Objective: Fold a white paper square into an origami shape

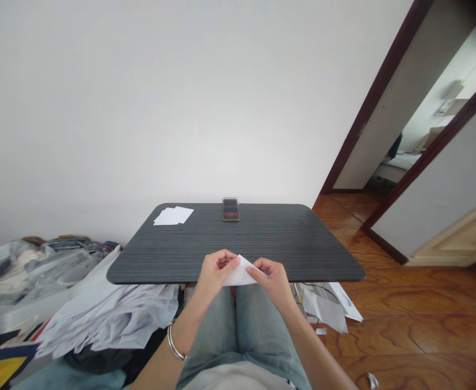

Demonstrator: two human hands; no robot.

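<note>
Seated person at a dark tabletop [197, 244], hands raised at its near edge. A piece of white paper [238, 276] spans the gap between the two hands, one pointed corner standing up just beside the left fingertips. Left hand [218, 270]: thumb and fingers drawn together in a pinch on the paper's left side, the remaining fingers curled. Right hand [271, 275]: thumb and forefinger brought together on the paper's right side, the thumb lying along its sloping edge. The sheet's lower portion hangs below both grips, above the jeans [238, 319]; its exact folds are too small to tell from where I stand.

Containers: at the person's left, clear plastic bags [73, 264] enclose what look like folded garments, pale and patterned; the individual pieces blur together. Nearer the table, a heap of white material [111, 314] lies beside them.

On the tabletop, well apart from the hands: overlapping white sheets [173, 215] at the far left corner, and a dark phone-like device [230, 209] at the middle of the wall-side edge.
</note>
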